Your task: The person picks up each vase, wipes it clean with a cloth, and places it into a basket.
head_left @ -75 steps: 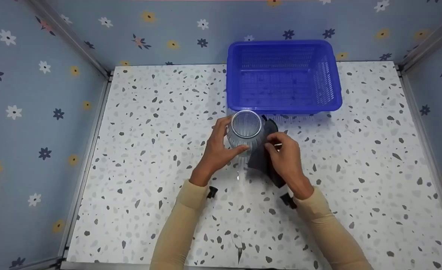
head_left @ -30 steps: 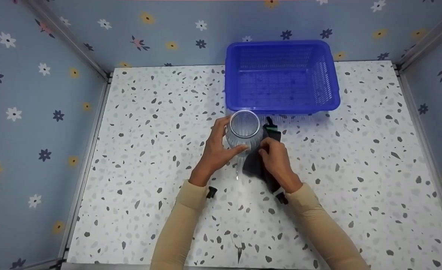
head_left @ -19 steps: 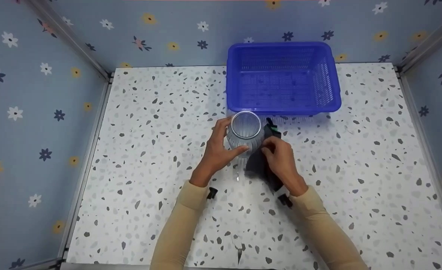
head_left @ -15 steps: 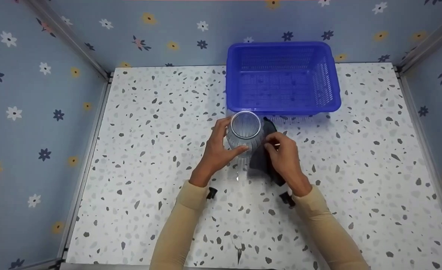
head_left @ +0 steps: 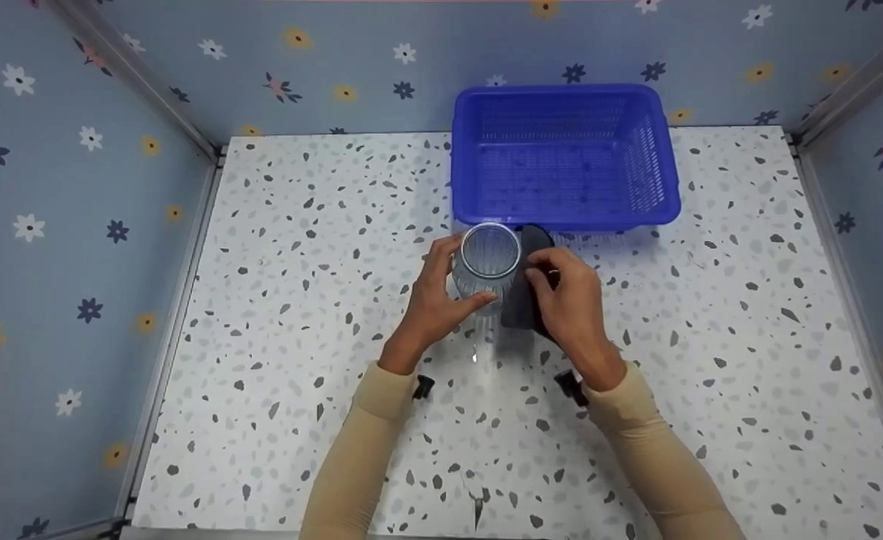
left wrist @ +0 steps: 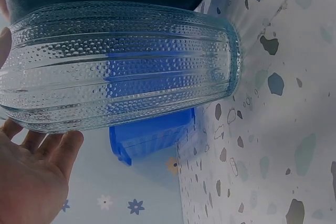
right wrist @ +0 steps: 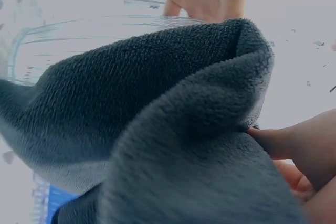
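Note:
A clear ribbed glass jar stands upright on the speckled tabletop, just in front of the blue basket. My left hand grips its left side, fingers and thumb curled round the wall. In the left wrist view the jar fills the frame with my left-hand fingers below it. My right hand holds a dark grey cloth pressed against the jar's right side. The right wrist view shows the cloth bunched over the glass rim, my fingers pinching it.
A blue slatted plastic basket stands empty at the back of the table, right behind the jar. Flowered blue walls close in the left, back and right sides. The table reaches out open to the left and right of my hands.
My right hand has slid the cloth up and away along the jar's right side, after dipping down a second ago. The left hand and jar have stayed put.

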Motion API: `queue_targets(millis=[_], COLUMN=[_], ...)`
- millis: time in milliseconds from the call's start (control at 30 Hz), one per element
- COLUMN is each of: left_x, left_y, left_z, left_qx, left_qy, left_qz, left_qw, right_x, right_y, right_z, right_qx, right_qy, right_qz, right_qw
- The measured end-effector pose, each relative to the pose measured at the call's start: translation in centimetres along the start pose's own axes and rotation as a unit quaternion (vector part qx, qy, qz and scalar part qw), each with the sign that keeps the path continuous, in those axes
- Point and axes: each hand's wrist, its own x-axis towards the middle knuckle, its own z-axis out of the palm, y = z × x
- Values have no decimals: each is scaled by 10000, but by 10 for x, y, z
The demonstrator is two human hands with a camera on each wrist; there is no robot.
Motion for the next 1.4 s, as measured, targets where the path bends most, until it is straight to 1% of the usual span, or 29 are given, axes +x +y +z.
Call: queue_targets(millis=[167,300,400,600,900,1067,1233,1400], left_x=[0,0,0,0,0,0,0,-1], left_y=[0,0,0,-2,-2,-2,-2,-1], left_z=[0,0,0,1,1,1,0,0], left_qx=[-2,102,147,48,127,155,192,144], left_qy=[20,31,23,12,38,44,25,29], left_qz=[7,36,50,120,117,126,101,100], left_qw=[10000,9999,9999,9999,9998,9998,9998,9998], right_x=[-2,-4,-6,-13,-25,-28,-29,-27], right_y=[-1,3,8,26,60,70,70,58], right_z=[1,1,3,11,36,46,45,35], right_qx=[-254,-289,-248,-178,-584,-615,-497,-231], right_qy=[24,-40,-95,-158,-558,-638,-545,-415], right_qz=[-53,-106,-34,181,542,653,546,423], right_qw=[9997,9995,9996,9996,9953,9939,9958,9980])
